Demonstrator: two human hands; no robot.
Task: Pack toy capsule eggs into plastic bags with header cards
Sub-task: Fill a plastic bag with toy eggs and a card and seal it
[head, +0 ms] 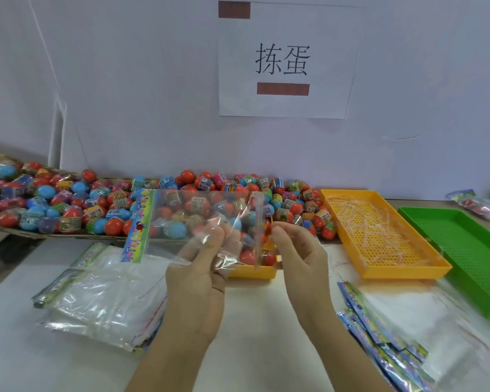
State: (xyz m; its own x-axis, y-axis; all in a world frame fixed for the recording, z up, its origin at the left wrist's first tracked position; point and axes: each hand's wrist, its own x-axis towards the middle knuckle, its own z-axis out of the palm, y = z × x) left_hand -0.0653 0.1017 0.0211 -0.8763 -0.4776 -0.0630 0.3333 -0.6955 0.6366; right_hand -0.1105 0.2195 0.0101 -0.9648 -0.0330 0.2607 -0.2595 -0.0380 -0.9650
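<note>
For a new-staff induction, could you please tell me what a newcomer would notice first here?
Probably the heap of red and blue capsule eggs along the back. Next, the clear bag with its colourful header card, held up at centre by the left hand and right hand. The yellow tray sits to the right.
</note>
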